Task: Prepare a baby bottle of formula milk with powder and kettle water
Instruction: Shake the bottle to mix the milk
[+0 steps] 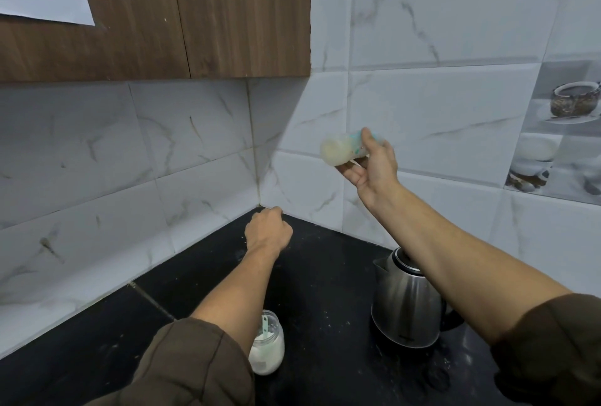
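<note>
My right hand [374, 166] holds the baby bottle [340, 150] up in the air, lying nearly sideways, blurred, with milky liquid inside and a teal collar under my fingers. My left hand [268, 231] is closed in a fist low over the black counter near the wall corner, holding nothing that I can see. A glass jar of white powder [268, 352] with a pale green scoop standing in it sits at the front, partly behind my left forearm. The steel kettle [406, 305] stands to the right, below my right forearm.
The black counter [325, 275] runs into a corner of white marbled wall tiles [195, 152]. A brown wooden wall cabinet [195, 15] hangs above at the left. Decorative picture tiles [559, 132] are on the right wall.
</note>
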